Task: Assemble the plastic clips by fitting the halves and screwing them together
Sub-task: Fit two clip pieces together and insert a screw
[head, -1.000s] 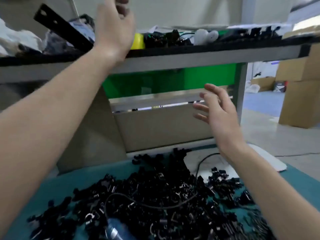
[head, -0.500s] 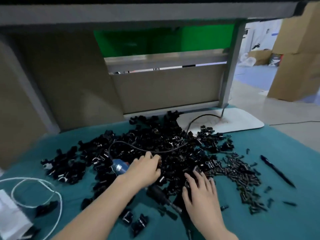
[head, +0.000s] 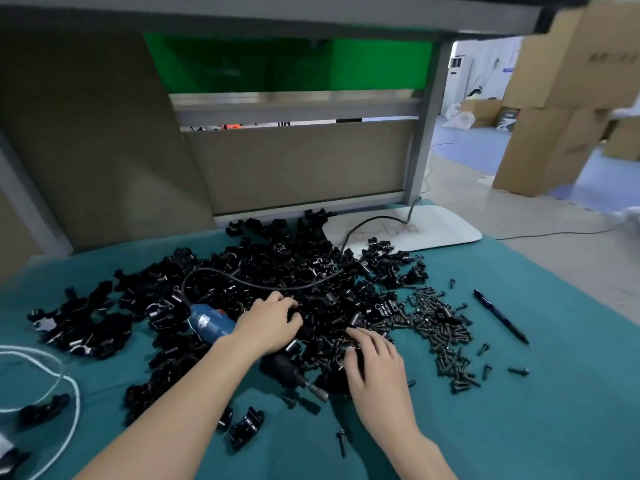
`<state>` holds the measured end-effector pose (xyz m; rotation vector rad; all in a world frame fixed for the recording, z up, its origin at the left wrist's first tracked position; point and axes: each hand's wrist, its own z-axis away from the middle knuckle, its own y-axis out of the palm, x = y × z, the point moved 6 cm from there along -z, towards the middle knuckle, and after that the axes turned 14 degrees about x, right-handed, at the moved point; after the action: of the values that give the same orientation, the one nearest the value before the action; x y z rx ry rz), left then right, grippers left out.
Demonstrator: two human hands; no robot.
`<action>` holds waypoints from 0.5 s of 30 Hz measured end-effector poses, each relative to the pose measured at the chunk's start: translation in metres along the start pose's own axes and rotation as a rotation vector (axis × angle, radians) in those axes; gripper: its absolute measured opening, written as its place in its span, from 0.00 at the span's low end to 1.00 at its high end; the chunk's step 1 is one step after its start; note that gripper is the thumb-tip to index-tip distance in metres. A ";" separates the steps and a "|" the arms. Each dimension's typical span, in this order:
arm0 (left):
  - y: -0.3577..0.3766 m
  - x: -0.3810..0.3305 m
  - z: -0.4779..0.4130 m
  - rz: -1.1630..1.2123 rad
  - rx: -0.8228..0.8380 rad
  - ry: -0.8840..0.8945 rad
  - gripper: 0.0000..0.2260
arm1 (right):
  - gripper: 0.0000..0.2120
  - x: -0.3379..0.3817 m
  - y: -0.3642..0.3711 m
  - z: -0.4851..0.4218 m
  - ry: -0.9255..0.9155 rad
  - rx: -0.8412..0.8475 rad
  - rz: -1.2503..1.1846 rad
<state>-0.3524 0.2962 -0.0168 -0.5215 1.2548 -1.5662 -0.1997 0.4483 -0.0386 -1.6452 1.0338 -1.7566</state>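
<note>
The black plastic clip halves (head: 277,271) lie in a broad loose heap across the middle of the counter (head: 519,410), which is covered in teal cloth. Both hands are down in the near edge of this heap. The left hand (head: 273,323) rests palm down on the pieces with its fingers curled into them. Its grip is narrow, but the fingertips are buried, so it cannot be told whether it holds a piece. The right hand (head: 375,358) lies flat on the pieces just beside it, its grip wide, fingers spread and nearly straight, touching the clips rather than closing on one.

Between and under the two wrists lies an electric screwdriver (head: 211,322). Its blue body shows left of the left hand, and its black nose and metal bit point toward the right forearm. Its black cable (head: 263,285) loops over the heap.

To the right of the heap, a smaller pile of dark screws (head: 436,327) spreads out, with a few strays around it. One lone screw (head: 342,441) lies near the right forearm. A joined clip (head: 247,426) sits apart at the front, beside the left forearm.

Further right lies a dark pen (head: 500,315), well apart from the hands. A white cord (head: 69,393) curls at the left edge. Behind the heap are a white board (head: 433,230), a green panel (head: 277,60), and cardboard boxes (head: 561,98) on the floor.
</note>
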 end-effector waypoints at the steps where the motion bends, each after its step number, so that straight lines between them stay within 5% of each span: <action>1: 0.000 -0.001 0.002 0.003 -0.060 0.004 0.21 | 0.18 -0.001 -0.002 0.001 -0.007 -0.023 -0.030; 8: -0.022 0.000 0.030 0.422 -0.465 0.149 0.06 | 0.20 -0.030 -0.061 -0.032 0.055 -0.207 -0.129; 15: -0.021 -0.005 0.086 1.099 -0.567 0.344 0.15 | 0.30 -0.062 -0.097 -0.127 0.323 -0.023 0.023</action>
<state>-0.2898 0.2596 0.0349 0.1470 1.8124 -0.3632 -0.3039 0.5763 0.0071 -1.3830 1.2125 -2.0465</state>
